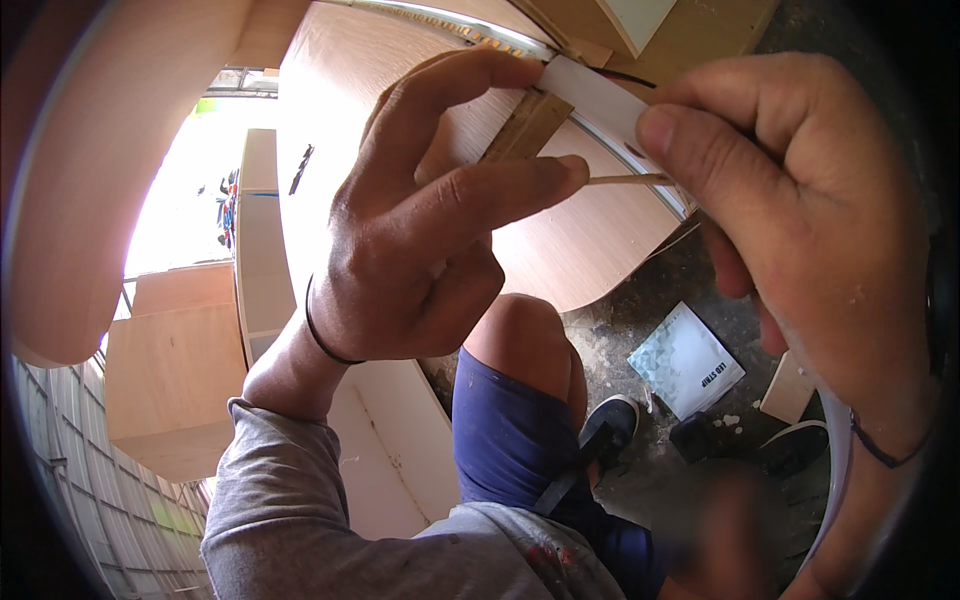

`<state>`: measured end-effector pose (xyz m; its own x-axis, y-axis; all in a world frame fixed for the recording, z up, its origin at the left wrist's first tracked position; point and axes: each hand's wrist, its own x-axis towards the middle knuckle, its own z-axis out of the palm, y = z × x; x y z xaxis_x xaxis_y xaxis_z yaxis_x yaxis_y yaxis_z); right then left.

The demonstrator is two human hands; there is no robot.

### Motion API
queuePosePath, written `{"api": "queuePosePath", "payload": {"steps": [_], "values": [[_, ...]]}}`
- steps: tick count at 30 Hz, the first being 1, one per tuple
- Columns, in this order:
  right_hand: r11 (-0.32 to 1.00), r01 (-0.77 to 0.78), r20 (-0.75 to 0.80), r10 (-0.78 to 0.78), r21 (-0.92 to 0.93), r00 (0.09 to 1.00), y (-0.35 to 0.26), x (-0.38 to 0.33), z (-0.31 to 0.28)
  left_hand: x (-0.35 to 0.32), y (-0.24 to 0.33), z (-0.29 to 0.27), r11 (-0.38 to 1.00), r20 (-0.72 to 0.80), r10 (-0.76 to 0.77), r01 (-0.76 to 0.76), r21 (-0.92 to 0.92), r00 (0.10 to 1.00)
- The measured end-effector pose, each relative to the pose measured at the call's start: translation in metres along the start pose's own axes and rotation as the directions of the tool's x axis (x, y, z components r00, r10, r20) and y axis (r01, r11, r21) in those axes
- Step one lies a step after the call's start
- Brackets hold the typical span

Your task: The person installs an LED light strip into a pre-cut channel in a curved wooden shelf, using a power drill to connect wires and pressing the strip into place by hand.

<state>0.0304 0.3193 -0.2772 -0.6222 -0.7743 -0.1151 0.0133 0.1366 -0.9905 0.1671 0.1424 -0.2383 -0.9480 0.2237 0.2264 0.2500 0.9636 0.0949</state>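
My right hand (800,180) pinches a flat white strip (600,100) between thumb and fingers. The strip's far end meets the index fingertip of my left hand (420,220). That hand's thumb is stretched out well apart from the index finger, and its other fingers curl in. A thin light-brown sliver (630,180) runs from the left thumb tip toward the right hand; whether the thumb presses it is unclear. A narrow white band (836,470) hangs beside my right wrist. Behind the hands is a pale wooden panel (580,240) with a rounded corner.
A row of yellowish dots (450,25) lines the panel's upper edge. On the dark floor lie a white and pale-teal packet (687,360) and a wood offcut (788,390), near my shoe (612,418). Wooden boxes (170,370) stand left; a curved panel (80,180) fills the upper left.
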Motion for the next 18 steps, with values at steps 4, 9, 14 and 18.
{"api": "queuePosePath", "payload": {"steps": [4,9,14,18], "values": [[1.000,0.023,0.008,-0.023,-0.009,1.000,0.0015,0.0052,0.0014,-0.0007,0.0002,-0.0010,0.999,0.026,-0.011,0.010,0.032,1.000],[0.999,0.027,-0.001,-0.027,-0.021,1.000,-0.0006,0.0052,0.0023,0.0004,-0.0018,0.0004,1.000,0.002,0.018,-0.019,0.016,1.000],[0.999,0.024,-0.012,-0.024,-0.030,1.000,-0.0044,0.0056,0.0015,0.0005,-0.0021,-0.0016,0.999,0.006,0.029,-0.029,0.015,1.000],[0.999,0.031,0.002,-0.031,-0.026,1.000,-0.0040,0.0094,0.0048,-0.0051,-0.0056,0.0025,1.000,0.003,0.018,-0.018,-0.014,1.000]]}}
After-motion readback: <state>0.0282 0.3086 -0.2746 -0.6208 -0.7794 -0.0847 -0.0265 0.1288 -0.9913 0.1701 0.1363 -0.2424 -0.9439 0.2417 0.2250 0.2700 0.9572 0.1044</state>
